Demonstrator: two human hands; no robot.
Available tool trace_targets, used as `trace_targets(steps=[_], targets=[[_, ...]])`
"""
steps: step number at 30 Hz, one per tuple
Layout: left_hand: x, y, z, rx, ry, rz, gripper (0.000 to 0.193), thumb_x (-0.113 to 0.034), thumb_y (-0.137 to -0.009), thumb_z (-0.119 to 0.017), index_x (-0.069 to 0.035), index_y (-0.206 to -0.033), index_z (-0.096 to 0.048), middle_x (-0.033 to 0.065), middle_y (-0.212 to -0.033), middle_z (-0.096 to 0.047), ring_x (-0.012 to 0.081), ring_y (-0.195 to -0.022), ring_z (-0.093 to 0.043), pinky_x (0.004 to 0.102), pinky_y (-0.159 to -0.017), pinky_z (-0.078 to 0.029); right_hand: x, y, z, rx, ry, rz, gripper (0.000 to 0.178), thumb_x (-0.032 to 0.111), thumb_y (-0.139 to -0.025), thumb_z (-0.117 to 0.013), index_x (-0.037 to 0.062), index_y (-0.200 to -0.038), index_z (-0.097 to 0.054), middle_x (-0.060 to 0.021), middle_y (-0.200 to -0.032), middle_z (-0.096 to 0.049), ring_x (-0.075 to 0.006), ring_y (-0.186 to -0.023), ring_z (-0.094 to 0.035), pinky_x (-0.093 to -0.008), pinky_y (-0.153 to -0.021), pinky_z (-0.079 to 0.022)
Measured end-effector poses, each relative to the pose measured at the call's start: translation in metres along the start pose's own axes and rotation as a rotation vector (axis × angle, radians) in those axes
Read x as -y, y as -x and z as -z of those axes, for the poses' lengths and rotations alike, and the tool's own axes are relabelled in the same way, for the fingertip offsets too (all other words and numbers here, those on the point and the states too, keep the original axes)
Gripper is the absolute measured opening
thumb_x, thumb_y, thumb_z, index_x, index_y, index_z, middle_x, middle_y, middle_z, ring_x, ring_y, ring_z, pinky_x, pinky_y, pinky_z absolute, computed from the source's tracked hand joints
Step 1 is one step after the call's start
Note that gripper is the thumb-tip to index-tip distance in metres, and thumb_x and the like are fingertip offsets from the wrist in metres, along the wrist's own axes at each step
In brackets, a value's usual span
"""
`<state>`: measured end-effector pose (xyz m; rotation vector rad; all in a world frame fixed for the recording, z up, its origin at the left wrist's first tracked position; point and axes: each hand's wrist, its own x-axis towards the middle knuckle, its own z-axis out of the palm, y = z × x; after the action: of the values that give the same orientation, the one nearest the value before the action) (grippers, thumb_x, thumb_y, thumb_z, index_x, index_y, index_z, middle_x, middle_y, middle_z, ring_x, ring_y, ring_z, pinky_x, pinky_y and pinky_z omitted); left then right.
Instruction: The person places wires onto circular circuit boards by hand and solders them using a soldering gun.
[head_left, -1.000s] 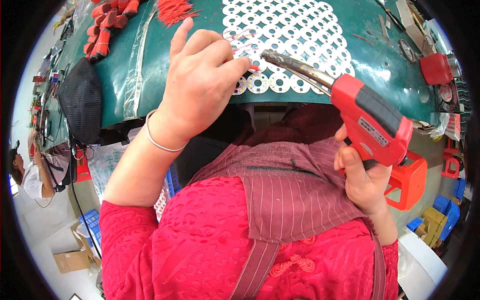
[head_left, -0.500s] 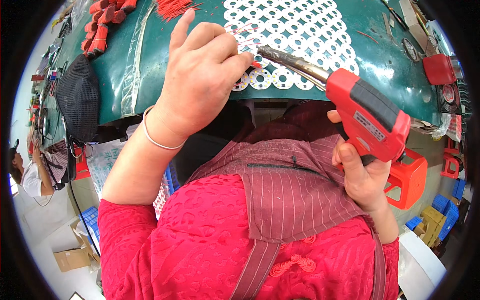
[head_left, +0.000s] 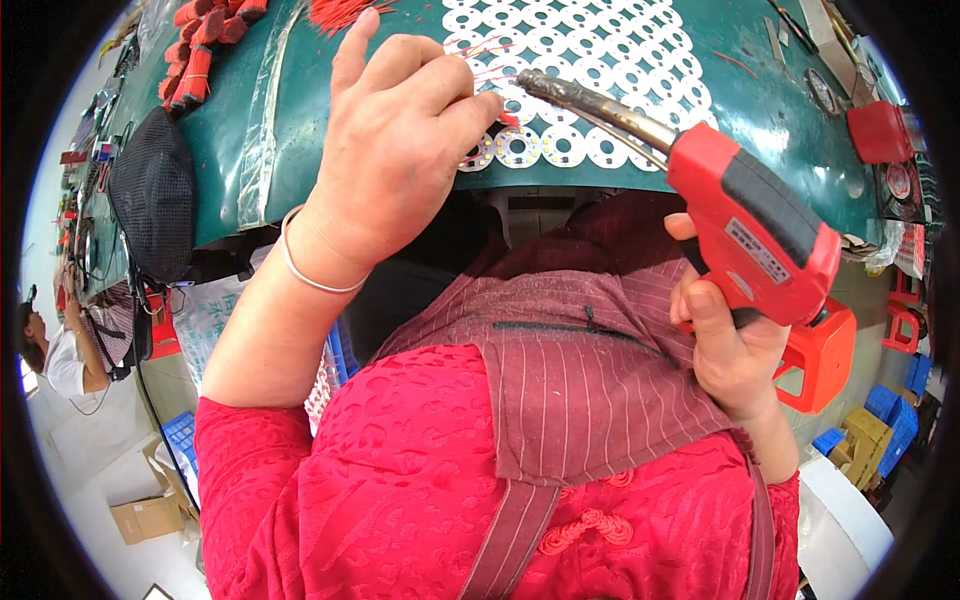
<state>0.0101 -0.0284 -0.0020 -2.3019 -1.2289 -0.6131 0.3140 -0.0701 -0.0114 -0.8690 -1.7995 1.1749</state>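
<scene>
Green table (head_left: 800,120) (white discs (head_left: 575,146) atop)

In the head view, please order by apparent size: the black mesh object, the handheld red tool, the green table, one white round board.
1. Green table
2. Handheld red tool
3. Black mesh object
4. White round board

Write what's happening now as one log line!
left hand: pinching red wires | right hand: holding soldering gun | green table: white ring boards in rows

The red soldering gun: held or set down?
Held: the right hand grips the red soldering gun, its dark tip pointing toward the left hand.
</scene>
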Motion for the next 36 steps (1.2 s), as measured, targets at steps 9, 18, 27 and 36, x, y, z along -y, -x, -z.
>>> trace_targets(steps=[9, 18, 27, 36], targets=[[-0.002, -0.003, 0.003, -0.006, 0.026, 0.028, 0.022, -0.006, -0.073, -0.077, -0.015, -0.093, -0.075, -0.0020, -0.086, -0.064, 0.0223, -0.098, -0.063, 0.0512, -0.108, -0.039, 0.002, 0.005, 0.003, -0.026, 0.008, -0.039, 0.049, 0.013, -0.101, -0.063, -0.0040, -0.143, -0.045, -0.0230, -0.133, -0.060, -0.0088, -0.069, -0.053, -0.0267, -0.062, -0.051], [-0.008, -0.005, 0.008, -0.040, 0.107, 0.006, 0.022, -0.004, -0.072, -0.079, -0.014, -0.092, -0.077, -0.0008, -0.078, -0.060, 0.0228, -0.092, -0.062, 0.0502, -0.108, -0.040, -0.003, 0.010, 0.001, -0.108, -0.147, -0.018, 0.046, 0.013, -0.100, -0.063, -0.0028, -0.141, -0.047, -0.0223, -0.133, -0.060, -0.0087, -0.070, -0.053, -0.0260, -0.062, -0.050], [-0.009, -0.006, 0.005, -0.015, 0.143, 0.016, 0.026, -0.003, -0.070, -0.079, -0.014, -0.093, -0.077, -0.0014, -0.076, -0.058, 0.0213, -0.089, -0.062, 0.0465, -0.109, -0.039, 0.000, 0.013, 0.006, -0.027, -0.044, -0.030, 0.046, 0.011, -0.101, -0.061, -0.0022, -0.142, -0.046, -0.0232, -0.135, -0.058, -0.0087, -0.070, -0.053, -0.0263, -0.063, -0.050], [-0.009, -0.005, 0.005, 0.009, 0.116, 0.011, 0.025, -0.005, -0.069, -0.077, -0.015, -0.092, -0.077, -0.0016, -0.079, -0.061, 0.0213, -0.092, -0.062, 0.0462, -0.110, -0.038, 0.005, 0.017, 0.004, -0.119, -0.113, -0.145, 0.034, -0.001, -0.094, -0.069, -0.0018, -0.128, -0.061, -0.0146, -0.121, -0.070, -0.0168, -0.096, -0.067, -0.0308, -0.086, -0.054]])
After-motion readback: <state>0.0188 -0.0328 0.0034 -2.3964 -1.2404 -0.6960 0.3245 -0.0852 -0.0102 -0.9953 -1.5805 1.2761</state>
